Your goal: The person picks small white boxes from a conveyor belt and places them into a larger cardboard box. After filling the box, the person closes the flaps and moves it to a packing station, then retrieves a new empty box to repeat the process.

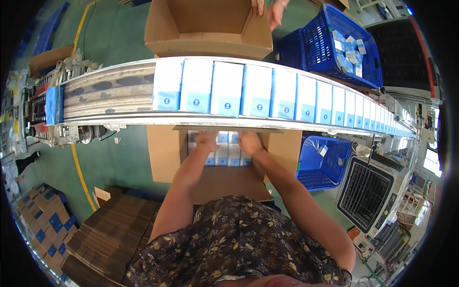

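Observation:
My left hand (207, 140) and my right hand (249, 141) reach into an open cardboard carton (222, 181) below the conveyor. Inside it stand several white-and-blue packs (221, 158) in rows. Both hands are closed at the far row, one toward each end, with thumbs turned inward against the packs. Some of my fingertips are hidden at the packs and under the carton's far flap (227, 129). Just beyond, a long row of white boxes with blue bottoms (227, 88) stands upright on the conveyor (110, 91).
Across the conveyor, another person's hands (275, 14) are at a second open carton (205, 43). Blue crates (344, 48) hold loose packs at right; a lower blue crate (322, 162) stands near a black-grilled machine (366, 191). Flattened cardboard (112, 229) is stacked at my left.

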The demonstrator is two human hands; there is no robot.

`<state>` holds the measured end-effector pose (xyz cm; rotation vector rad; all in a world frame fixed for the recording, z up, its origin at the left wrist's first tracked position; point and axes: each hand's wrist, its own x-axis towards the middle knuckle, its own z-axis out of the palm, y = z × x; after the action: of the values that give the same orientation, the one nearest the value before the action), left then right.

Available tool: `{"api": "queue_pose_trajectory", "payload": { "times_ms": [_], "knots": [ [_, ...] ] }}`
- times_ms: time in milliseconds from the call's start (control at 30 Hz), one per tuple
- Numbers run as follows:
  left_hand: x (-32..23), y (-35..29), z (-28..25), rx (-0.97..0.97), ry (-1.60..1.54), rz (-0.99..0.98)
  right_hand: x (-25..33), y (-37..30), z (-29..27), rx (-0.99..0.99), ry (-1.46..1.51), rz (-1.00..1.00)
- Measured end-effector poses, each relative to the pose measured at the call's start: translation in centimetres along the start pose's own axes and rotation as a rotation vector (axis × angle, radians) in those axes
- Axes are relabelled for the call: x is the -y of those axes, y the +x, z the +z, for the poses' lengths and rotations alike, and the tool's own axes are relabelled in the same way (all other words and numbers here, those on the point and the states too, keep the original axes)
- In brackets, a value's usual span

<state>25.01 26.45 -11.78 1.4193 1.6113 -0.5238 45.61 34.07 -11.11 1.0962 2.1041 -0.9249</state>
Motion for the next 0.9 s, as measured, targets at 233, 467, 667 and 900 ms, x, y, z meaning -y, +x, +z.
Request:
{"api": "queue_pose_trajectory", "payload": {
  "times_ms": [233, 467, 667, 900],
  "knots": [
    [-1.2, -9.9, -3.2, -0.660, -0.084, 0.593, 3.1, -16.5, -6.3, -0.519, 0.391, -0.516],
    [8.3, -20.9, -18.6, -1.701, -0.148, -0.064, 9.5, -14.8, -18.7, -1.081, 0.027, -0.236],
    [14.3, -18.9, -20.1, -1.068, -0.746, -0.037, 15.5, -9.1, -21.7, -0.969, 0.314, -0.016],
    [14.0, -29.6, -21.8, -1.188, -0.823, 0.153, 18.2, -17.2, -22.7, -0.981, 0.431, -0.080]
  ]
}}
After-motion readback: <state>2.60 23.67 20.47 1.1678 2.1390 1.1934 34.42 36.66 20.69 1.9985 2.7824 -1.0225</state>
